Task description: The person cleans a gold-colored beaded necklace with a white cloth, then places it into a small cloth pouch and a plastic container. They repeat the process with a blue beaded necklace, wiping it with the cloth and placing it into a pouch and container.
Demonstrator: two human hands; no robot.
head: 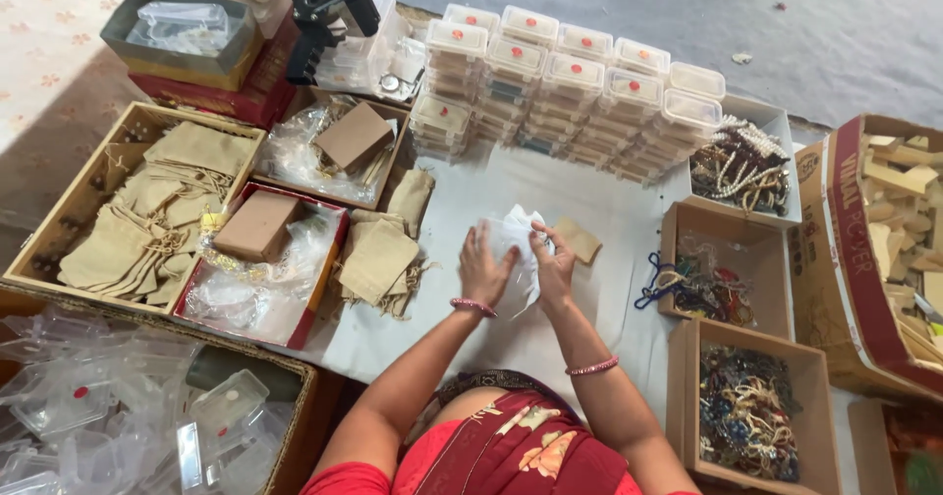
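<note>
Head view: left hand [483, 267] and right hand [553, 264] both pinch a white tissue [513, 232], fingers curled shut on it, held just above the surface [599, 200] at centre. Best to keep both edges taut and fold evenly. Open room lies ahead; pouches [378, 259] crowd the left, trays [725, 274] the right.

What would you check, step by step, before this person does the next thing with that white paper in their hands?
1. White paper held by both hands: ok; left hand and right hand both grip it.
2. Paper fully opened or folded: cannot tell, it is crumpled.
3. Small tan pouch within reach: ok, lying just beside the right hand.
4. Loose pouches at the left: ok, piled near the left hand.
5. Stacked clear boxes upright: ok.
6. Anything inside the paper: cannot tell.
</note>
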